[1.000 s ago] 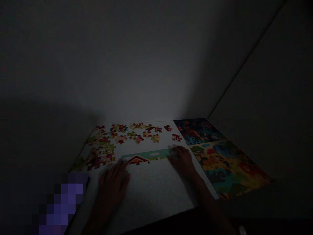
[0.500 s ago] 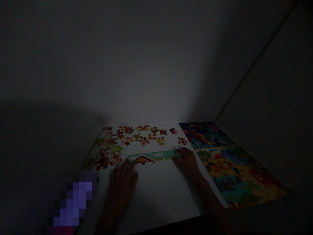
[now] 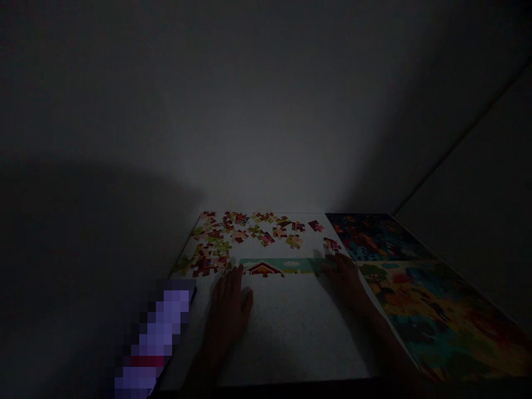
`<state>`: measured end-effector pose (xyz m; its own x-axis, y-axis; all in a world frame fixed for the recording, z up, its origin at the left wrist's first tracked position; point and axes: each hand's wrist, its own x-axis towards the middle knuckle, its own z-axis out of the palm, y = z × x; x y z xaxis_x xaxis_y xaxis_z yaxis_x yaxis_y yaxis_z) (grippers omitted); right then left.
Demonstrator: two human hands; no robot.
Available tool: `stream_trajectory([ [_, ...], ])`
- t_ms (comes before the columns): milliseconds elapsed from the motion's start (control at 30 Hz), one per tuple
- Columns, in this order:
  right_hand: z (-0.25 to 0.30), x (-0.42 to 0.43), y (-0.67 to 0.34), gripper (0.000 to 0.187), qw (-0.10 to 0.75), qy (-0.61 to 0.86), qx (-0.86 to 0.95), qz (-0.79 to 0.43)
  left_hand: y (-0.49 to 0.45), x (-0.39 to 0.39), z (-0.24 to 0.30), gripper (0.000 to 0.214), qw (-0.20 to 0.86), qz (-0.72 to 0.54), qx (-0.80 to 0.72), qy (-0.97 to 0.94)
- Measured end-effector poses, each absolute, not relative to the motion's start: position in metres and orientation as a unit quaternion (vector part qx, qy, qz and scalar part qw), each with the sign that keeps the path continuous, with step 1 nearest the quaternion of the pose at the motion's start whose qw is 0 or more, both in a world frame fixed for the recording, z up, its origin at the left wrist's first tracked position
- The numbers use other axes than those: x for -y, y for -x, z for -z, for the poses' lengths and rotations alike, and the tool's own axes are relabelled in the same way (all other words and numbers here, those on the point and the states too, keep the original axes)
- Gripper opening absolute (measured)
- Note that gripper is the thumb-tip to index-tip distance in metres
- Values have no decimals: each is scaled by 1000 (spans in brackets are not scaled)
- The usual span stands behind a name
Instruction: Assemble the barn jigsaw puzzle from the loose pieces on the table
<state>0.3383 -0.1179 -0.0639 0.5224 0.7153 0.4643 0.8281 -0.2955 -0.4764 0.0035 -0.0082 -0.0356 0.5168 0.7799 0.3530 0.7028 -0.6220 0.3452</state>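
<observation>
A joined strip of jigsaw pieces [image 3: 293, 266], with green-blue sky and a red roof, lies on the white surface. My left hand [image 3: 228, 313] lies flat at the strip's left end, fingers stretched out and thumb apart, holding nothing. At the right end, my right hand [image 3: 348, 280] rests with fingers slightly bent and thumb apart, touching or covering that end. Just beyond the right fingers lies a loose dark red puzzle piece [image 3: 332, 244]. Dim light hides fine detail around the fingertips.
Several loose puzzle pieces [image 3: 239, 235] are scattered along the back and left of the white surface [image 3: 299, 332]. To the right lie a dark picture [image 3: 369, 235] and a yellow animal picture [image 3: 440, 310]. A blurred purple object [image 3: 160, 332] is at the left edge. Walls rise behind.
The camera view has shifted, so the whole scene sits farther right and slightly rotated. Both hands stay at the two ends of the strip, with little visible movement of their own.
</observation>
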Motion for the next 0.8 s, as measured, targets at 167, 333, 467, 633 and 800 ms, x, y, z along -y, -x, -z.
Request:
stream_trajectory([
  [167,41,103,-367,47,378,794,474,53,-2,7,36,51,88,-255,-426,-864],
  [333,12,82,-395,39,369,861,350,12,0,1,38,50,81,-238,-425,-870],
  [467,7,73,-396,38,367,883,291,26,0,-4,40,52,84,-221,-433,-870],
  [633,9,69,-379,35,328,895,301,8,-1,-6,39,57,75,-197,-441,-872],
  [800,8,66,-370,36,258,914,315,11,-2,-9,40,57,60,-175,-448,-875],
])
